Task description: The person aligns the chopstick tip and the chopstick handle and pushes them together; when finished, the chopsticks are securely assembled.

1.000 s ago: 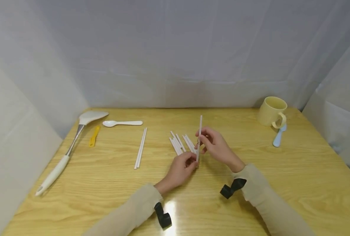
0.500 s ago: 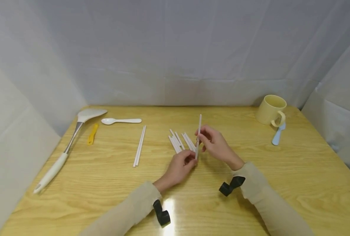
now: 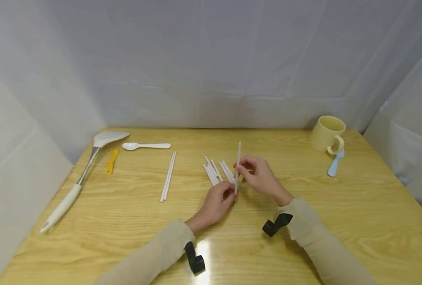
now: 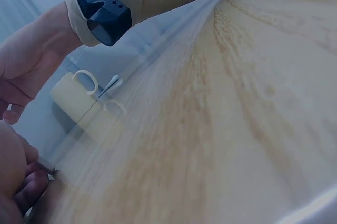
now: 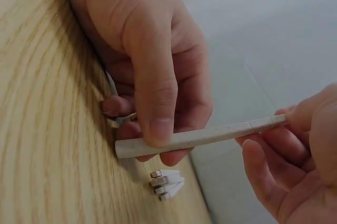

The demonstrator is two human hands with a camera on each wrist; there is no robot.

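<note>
A white chopstick (image 3: 237, 166) is held upright in front of me by both hands. My left hand (image 3: 216, 202) pinches its thick lower end close to the table, and in the right wrist view that left hand's (image 5: 152, 50) thumb lies along the chopstick (image 5: 210, 134). Higher up, my right hand (image 3: 260, 178) pinches the stick between thumb and fingers. Just beyond the left hand lie several more white chopsticks (image 3: 212, 174) in two loose bunches, their near ends partly covered by that hand. The left wrist view catches only a short piece of the held stick (image 4: 46, 165).
Two white chopsticks (image 3: 168, 176) lie side by side to the left. Farther left are a white spoon (image 3: 146, 146), a small yellow utensil (image 3: 112, 161) and a long-handled turner (image 3: 89, 170). At back right stands a yellow mug (image 3: 325, 133) with a light blue utensil (image 3: 334, 165) beside it.
My right hand has come slightly left and down with the upright chopstick, whose top now sits a little lower. My left hand keeps its pinch on the lower end, nearly still.
</note>
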